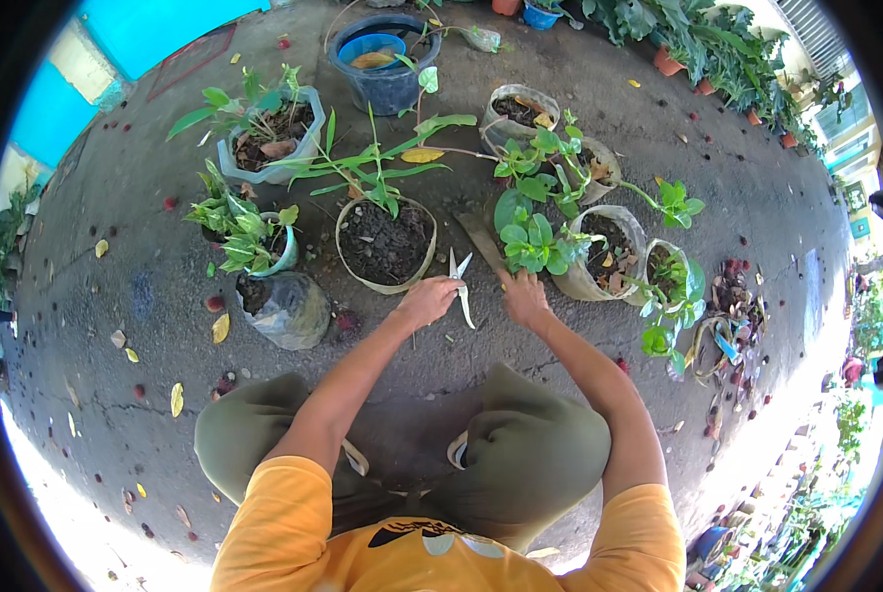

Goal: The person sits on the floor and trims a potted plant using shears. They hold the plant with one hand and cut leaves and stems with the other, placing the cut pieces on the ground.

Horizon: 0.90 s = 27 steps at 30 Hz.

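Note:
My left hand (429,301) is closed around a pair of pale-handled pruning shears (466,303), whose two blades stand apart and point away from me. Just to the right, my right hand (525,298) is closed at the near end of a large knife (479,240) with a broad, dull blade lying low over the ground; its handle is hidden by my fingers. Beyond my left hand stands a round pot of dark soil (386,242), with a long-leaved plant (377,178) leaning over its far rim. Close to my right hand, a leafy green plant (535,237) hangs over a grow bag (599,261).
Left are a soil-filled plastic bag (288,314), a variegated plant (249,237) and a pale blue planter (308,163). A dark bucket (377,84) stands at the back, another bag pot (505,123) to its right. Dry leaves and litter (732,316) lie on the concrete at right.

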Each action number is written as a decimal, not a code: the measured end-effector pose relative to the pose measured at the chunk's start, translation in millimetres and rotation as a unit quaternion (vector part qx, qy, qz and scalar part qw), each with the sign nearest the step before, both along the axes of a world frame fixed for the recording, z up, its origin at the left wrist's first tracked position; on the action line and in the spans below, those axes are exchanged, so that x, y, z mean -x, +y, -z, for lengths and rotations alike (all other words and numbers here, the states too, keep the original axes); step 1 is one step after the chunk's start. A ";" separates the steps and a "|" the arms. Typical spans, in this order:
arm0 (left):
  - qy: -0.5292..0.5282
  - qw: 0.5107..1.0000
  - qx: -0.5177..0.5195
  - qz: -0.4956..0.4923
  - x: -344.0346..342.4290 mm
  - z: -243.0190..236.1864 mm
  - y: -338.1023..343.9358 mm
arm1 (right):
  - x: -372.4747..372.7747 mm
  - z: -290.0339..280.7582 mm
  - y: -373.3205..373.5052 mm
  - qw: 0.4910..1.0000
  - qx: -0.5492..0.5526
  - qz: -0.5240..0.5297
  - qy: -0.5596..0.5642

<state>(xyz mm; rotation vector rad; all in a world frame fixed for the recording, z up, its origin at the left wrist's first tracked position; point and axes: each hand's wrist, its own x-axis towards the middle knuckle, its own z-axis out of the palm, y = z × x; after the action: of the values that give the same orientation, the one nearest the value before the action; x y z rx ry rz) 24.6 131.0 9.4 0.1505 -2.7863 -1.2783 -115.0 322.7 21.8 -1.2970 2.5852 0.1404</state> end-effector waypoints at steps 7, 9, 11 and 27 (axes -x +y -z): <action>-0.095 0.995 -0.025 -0.033 8.3 16.7 -0.5 | 1.8 40.8 -71.0 0.980 -0.041 -0.067 -0.181; -0.140 0.986 -0.050 -0.069 8.8 18.2 2.1 | -4.6 50.1 -83.9 0.977 -0.068 -0.070 -0.188; -0.175 0.978 -0.074 -0.082 7.3 19.7 1.6 | -10.8 57.8 -86.2 0.978 -0.029 -0.032 -0.203; -0.348 0.884 -0.311 0.031 -16.4 -16.4 -64.3 | 4.8 -16.7 -61.2 0.776 0.252 0.317 -0.483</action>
<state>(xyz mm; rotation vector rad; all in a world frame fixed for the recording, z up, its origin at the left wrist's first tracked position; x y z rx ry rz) 41.0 66.8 25.8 0.6825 -2.7275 -2.5206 -119.8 261.6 38.5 -0.2953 1.9525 -1.0999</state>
